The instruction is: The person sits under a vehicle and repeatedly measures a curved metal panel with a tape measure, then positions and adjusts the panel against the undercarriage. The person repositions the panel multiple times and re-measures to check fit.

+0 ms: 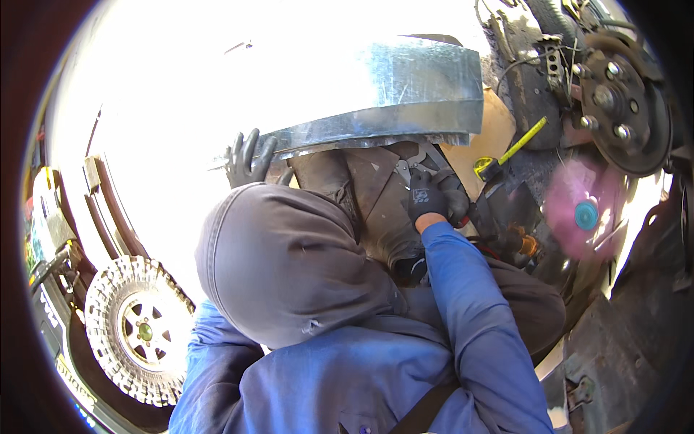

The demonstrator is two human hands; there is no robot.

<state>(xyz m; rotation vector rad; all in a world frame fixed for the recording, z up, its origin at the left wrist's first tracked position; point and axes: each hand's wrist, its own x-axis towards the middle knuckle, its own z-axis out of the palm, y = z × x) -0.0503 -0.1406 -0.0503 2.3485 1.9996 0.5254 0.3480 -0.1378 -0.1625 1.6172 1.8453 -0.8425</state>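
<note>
A long, curved sheet-metal panel (pixel 426 83), shiny and bluish grey, lies across in front of me, its left part lost in glare. My left hand (pixel 249 160), in a dark glove, rests at the panel's near edge on the left with its fingers spread. Closer to the panel's right end, my gloved right hand (pixel 432 197) is closed around a grey metal-jawed hand tool (pixel 405 171), which may be snips or pliers. Its jaws point toward the panel's near edge; a bit of red shows below the hand. My dark-trousered knee (pixel 289 260) hides part of the space between the hands.
Right of my right hand lies a yellow tape measure (pixel 489 168), its blade partly out, beside a piece of brown cardboard (pixel 499 123). A wheel hub with a brake disc (pixel 622 101) stands at upper right, above a pink object with a teal cap (pixel 586 215). A vehicle tyre (pixel 108 318) is at left.
</note>
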